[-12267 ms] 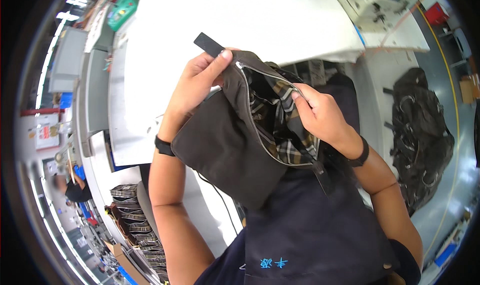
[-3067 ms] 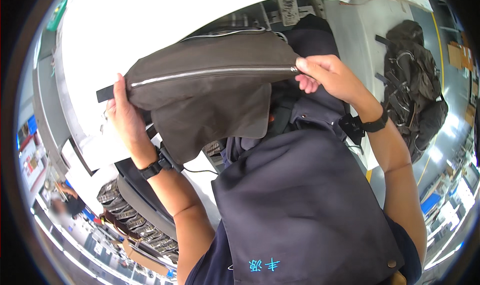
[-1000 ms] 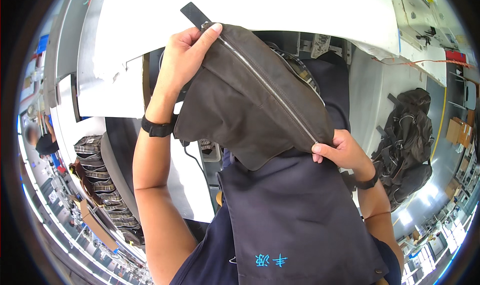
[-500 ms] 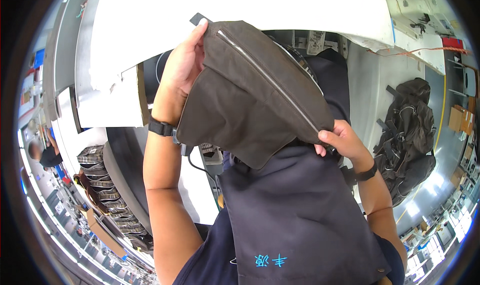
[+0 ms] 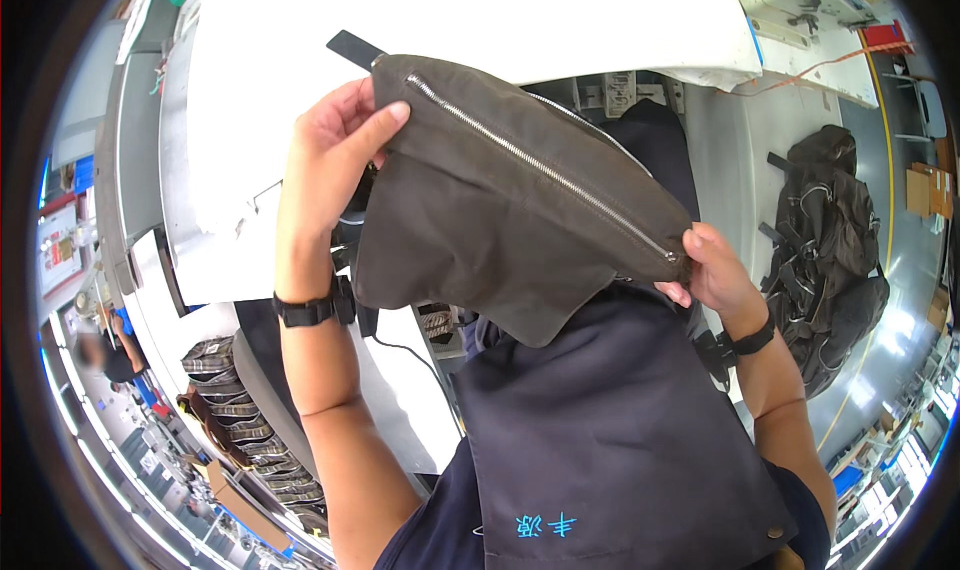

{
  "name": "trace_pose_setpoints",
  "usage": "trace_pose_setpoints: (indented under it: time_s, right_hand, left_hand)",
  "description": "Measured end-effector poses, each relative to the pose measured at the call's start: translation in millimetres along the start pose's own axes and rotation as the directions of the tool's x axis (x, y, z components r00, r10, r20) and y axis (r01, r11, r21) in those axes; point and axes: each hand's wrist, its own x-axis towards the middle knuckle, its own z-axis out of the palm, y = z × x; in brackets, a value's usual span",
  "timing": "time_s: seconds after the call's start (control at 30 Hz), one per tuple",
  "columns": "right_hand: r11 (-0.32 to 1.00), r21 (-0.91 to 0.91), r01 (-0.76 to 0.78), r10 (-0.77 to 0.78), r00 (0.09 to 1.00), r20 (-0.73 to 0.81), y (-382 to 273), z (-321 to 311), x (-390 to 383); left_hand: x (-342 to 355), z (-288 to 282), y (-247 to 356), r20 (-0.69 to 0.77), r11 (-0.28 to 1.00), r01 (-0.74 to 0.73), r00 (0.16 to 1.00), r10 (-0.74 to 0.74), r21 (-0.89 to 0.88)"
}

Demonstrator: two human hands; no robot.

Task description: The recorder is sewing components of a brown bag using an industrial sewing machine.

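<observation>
Stretched between my two hands is a dark brown waist bag [image 5: 540, 185], with a long silver zipper [image 5: 545, 165] running diagonally across its face. A loose fabric flap hangs from its lower side, above my apron. My left hand [image 5: 345, 135] pinches the upper left end, thumb on top. Just beyond that hand a short black strap [image 5: 355, 50] sticks out. At the lower right end, my right hand [image 5: 715, 270] grips the bag near the zipper's end, its lower fingers partly hidden beneath. A second zipper edge shows along the far side.
A white worktable [image 5: 440, 15] lies ahead. To the right hangs or lies a pile of dark bags [image 5: 825, 240]. At left is a row of plaid-patterned folded pieces [image 5: 240, 410]. Another person [image 5: 115, 355] is at the far left. An orange cord [image 5: 810, 70] crosses at upper right.
Both hands still hold the bag. My left hand has shifted left and down its end, with its thumb now flat on the face; my right hand has moved slightly right.
</observation>
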Motion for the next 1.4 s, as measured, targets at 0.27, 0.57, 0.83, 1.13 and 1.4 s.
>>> trace_pose_setpoints:
  time_s: [0.27,0.57,0.83,1.13,1.4]
  right_hand:
    - [0.998,-0.058,0.036,-0.031,0.996,0.081,-26.5,22.3,-4.6]
    - [0.995,-0.096,0.007,-0.004,0.999,0.037,-24.4,24.9,-5.7]
    - [0.993,-0.122,0.001,0.001,1.000,0.019,-23.6,19.6,-23.5]
    - [0.976,-0.217,0.008,-0.013,1.000,-0.022,-14.7,19.4,-23.2]
    - [0.948,-0.319,0.001,-0.009,1.000,-0.024,-20.5,17.0,-24.4]
  left_hand:
    - [-19.4,2.1,24.9,-0.162,0.715,-0.079,0.951,0.262,0.694]
    - [-103.2,70.7,64.9,0.520,0.673,-0.613,0.766,0.378,0.414]
    - [-77.6,129.5,55.4,0.426,0.511,-0.756,0.653,0.626,0.409]
    - [-70.9,168.2,39.3,0.560,0.252,-0.865,0.478,0.677,0.434]
    - [-69.7,172.1,23.0,0.478,0.235,-0.870,0.443,0.759,0.434]
